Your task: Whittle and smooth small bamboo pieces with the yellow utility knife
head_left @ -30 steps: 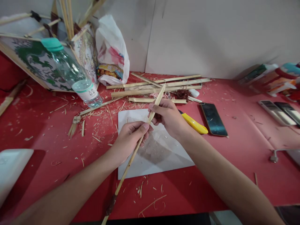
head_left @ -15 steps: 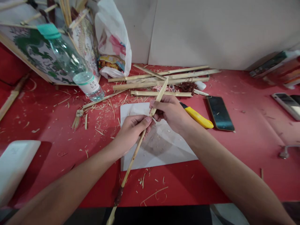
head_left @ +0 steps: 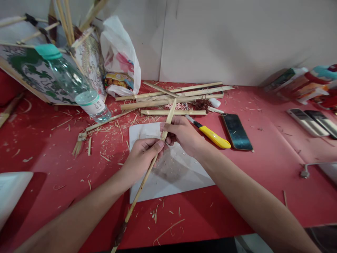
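Note:
Both my hands hold one long bamboo stick [head_left: 144, 180], slanting from the table's near edge up to a flat, pointed tip. My left hand [head_left: 143, 154] is closed around its middle, thumb on top. Just above, my right hand [head_left: 181, 131] pinches the stick below the pale blade-like end. A dark brown binding wraps the stick near its lower end. Under my hands lies a white sheet of paper [head_left: 184, 179] with a greyish patch and fine crumbs. To the right of my right hand rests a yellow utility knife [head_left: 214, 137], blade out.
Bamboo strips [head_left: 173, 101] lie along the wall. A water bottle [head_left: 91, 102], a plastic bag [head_left: 121, 56] and a dragon-patterned frame [head_left: 28, 73] stand at back left. A phone [head_left: 237, 131] lies beside the knife. Shavings and a small brush [head_left: 79, 142] litter the red table [head_left: 60, 200].
The view has shifted, so the table's things appear further left and lower, and more shows at the right. My hands keep the same hold on the stick.

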Demonstrator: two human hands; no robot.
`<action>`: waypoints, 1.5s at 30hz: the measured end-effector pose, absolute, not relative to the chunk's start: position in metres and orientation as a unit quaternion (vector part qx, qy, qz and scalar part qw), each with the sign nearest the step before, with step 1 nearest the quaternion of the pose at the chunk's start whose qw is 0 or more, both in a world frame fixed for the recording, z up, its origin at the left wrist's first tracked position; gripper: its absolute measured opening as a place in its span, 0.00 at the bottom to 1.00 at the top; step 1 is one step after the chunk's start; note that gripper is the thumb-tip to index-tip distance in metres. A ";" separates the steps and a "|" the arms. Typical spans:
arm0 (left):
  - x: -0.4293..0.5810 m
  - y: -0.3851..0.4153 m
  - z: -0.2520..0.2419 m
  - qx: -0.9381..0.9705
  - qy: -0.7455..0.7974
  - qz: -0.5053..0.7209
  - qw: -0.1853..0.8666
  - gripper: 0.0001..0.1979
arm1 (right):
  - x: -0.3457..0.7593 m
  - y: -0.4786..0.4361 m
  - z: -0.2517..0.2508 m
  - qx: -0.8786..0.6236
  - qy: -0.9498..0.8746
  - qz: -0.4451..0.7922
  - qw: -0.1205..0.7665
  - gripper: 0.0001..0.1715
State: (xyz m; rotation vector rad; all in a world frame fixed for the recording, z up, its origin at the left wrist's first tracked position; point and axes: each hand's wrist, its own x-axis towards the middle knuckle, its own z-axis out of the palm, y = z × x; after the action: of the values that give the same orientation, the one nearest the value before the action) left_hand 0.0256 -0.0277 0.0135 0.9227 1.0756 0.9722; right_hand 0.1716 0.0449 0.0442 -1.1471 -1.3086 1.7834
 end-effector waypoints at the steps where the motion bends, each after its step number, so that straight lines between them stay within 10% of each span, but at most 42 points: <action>1: 0.026 -0.028 0.013 0.405 0.475 0.430 0.652 0.15 | 0.171 0.045 0.044 -0.439 -0.497 0.676 0.322 0.12; 45: 0.025 -0.029 0.013 0.322 0.462 0.421 0.711 0.17 | 0.186 0.056 0.049 -0.430 -0.485 0.671 0.360 0.12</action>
State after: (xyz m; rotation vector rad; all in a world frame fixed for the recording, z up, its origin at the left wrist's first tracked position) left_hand 0.0247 -0.0288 0.0129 0.7142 1.0238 0.9339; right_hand 0.1856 0.0562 0.0491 -1.1084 -1.2505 1.7305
